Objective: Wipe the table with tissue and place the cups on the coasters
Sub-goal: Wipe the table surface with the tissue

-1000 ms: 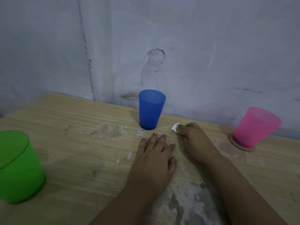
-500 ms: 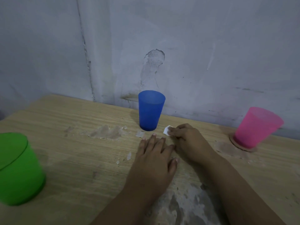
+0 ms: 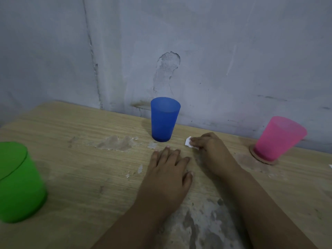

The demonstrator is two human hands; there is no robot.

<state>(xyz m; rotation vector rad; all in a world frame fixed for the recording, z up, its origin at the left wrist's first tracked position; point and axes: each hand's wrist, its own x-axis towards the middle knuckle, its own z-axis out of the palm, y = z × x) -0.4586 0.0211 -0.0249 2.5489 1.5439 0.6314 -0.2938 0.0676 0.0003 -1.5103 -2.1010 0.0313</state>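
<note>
My right hand (image 3: 211, 150) presses a small white tissue (image 3: 188, 141) flat on the wooden table (image 3: 89, 173), just right of the blue cup (image 3: 164, 119). Most of the tissue is hidden under the fingers. My left hand (image 3: 168, 174) lies flat on the table, fingers together, holding nothing, a little nearer than the blue cup. The pink cup (image 3: 278, 138) stands on a round brown coaster (image 3: 258, 158) at the right. A green cup (image 3: 17, 182) stands at the left edge of view; no coaster shows under it or under the blue cup.
A grey, scuffed wall (image 3: 197, 60) runs right behind the table. The tabletop has worn, peeling patches left of the blue cup (image 3: 116, 144) and near the front (image 3: 203, 223). A white scrap (image 3: 330, 166) shows at the right edge.
My right hand slid the tissue left toward the blue cup, then eased slightly back right. My left hand stayed flat in place. The cups did not move.
</note>
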